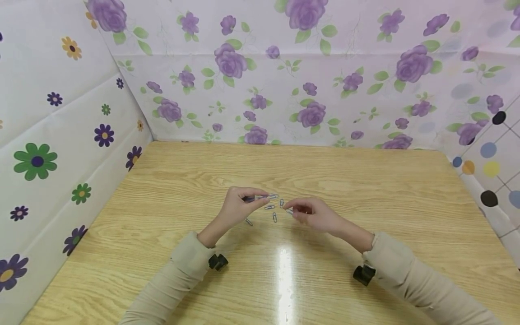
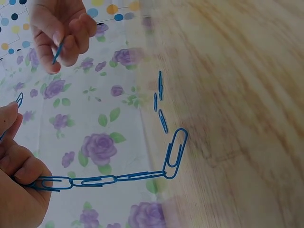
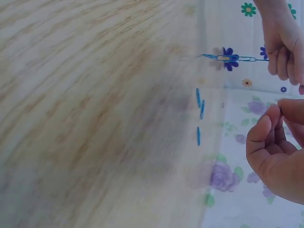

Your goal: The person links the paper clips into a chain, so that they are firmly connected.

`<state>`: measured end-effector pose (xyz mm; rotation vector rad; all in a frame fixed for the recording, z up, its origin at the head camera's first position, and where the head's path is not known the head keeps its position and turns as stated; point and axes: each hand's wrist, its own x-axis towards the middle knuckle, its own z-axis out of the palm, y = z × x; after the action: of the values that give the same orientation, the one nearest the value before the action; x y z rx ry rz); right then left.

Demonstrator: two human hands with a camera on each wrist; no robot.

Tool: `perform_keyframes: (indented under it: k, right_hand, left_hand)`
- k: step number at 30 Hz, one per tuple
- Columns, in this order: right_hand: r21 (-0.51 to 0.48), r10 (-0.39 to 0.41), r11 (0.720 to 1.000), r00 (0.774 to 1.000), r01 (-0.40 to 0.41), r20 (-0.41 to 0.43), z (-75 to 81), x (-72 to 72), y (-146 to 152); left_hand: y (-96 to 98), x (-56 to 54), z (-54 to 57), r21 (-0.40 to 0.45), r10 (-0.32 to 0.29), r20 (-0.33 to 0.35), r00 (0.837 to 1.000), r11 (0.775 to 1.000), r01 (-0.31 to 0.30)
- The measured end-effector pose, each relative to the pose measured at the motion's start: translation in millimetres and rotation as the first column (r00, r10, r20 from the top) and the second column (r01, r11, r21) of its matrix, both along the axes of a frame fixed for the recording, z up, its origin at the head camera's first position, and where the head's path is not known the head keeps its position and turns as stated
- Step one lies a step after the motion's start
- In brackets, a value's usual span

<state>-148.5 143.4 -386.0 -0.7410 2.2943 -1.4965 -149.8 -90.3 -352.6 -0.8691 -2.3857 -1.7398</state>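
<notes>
My left hand (image 1: 237, 205) pinches a blue paper clip (image 2: 19, 99) that sticks out past the thumb and forefinger. From the curled fingers of that same hand hangs a chain of linked blue paper clips (image 2: 95, 181); its end clip (image 2: 175, 154) is tilted at the tabletop. A short way to the right, my right hand (image 1: 318, 215) holds a single paper clip (image 2: 58, 51) between thumb and forefinger, apart from the left hand's clip. Three loose paper clips lie on the table between and below the hands, one of them (image 1: 274, 217) nearest me.
The wood-grain table (image 1: 203, 167) meets a flowered sheet (image 1: 260, 81) at the back. Another patterned sheet (image 1: 61, 135) stands along the left, and a dotted one (image 1: 491, 167) along the right. Small black devices sit at both wrists.
</notes>
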Motion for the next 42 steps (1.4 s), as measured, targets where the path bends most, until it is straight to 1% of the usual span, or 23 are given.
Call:
perform_keyframes:
  k: [2, 5, 9, 12, 15, 21, 28, 36, 42]
  right_hand:
    - [-0.016, -0.028, 0.999, 0.999, 0.028, -0.016, 3.0, 0.5, -0.1]
    - [-0.041, -0.063, 0.997, 0.996, 0.06, -0.068, 8.8, 0.9, -1.2]
    - [-0.056, -0.1, 0.994, 0.985, 0.093, -0.141, 16.6, 0.6, -4.7]
    - [-0.063, -0.125, 0.991, 0.977, 0.115, -0.175, 21.6, -0.2, -8.7]
    - [-0.073, -0.134, 0.99, 0.971, 0.122, -0.199, 25.8, -1.1, -12.9]
    - [-0.064, -0.131, 0.991, 0.962, 0.118, -0.24, 31.1, -1.7, -20.1]
    - [-0.024, -0.136, 0.99, 0.944, 0.136, -0.3, 30.3, -3.8, -24.4]
    - [0.004, -0.16, 0.985, 0.931, 0.171, -0.329, 29.6, -3.0, -24.9]
    - [-0.015, -0.166, 0.985, 0.906, 0.173, -0.389, 26.6, -2.2, -27.0]
  left_hand:
    - [0.2, -0.1, 0.0, 0.004, -0.004, 0.0, 1.0, 1.0, 0.004]
    - [0.6, -0.2, 0.4, 0.006, -0.008, -0.002, 1.0, 1.0, 0.008]
    - [1.2, -0.2, 1.0, -0.001, -0.009, -0.005, 1.0, 1.0, 0.009]
    - [1.8, -0.1, 1.2, -0.008, -0.011, 0.0, 1.0, 1.0, 0.011]
    - [3.1, 0.3, 1.6, -0.01, -0.02, 0.0, 1.0, 1.0, 0.02]
    - [5.2, 0.7, 1.8, -0.011, -0.042, -0.029, 0.999, 0.999, 0.042]
    - [6.8, 1.7, 2.6, -0.011, -0.042, -0.043, 0.998, 0.999, 0.041]
    - [7.1, 2.1, 2.0, -0.011, -0.063, -0.068, 0.996, 0.998, 0.063]
    - [9.5, 2.6, 2.0, -0.01, -0.062, -0.029, 0.998, 0.998, 0.062]
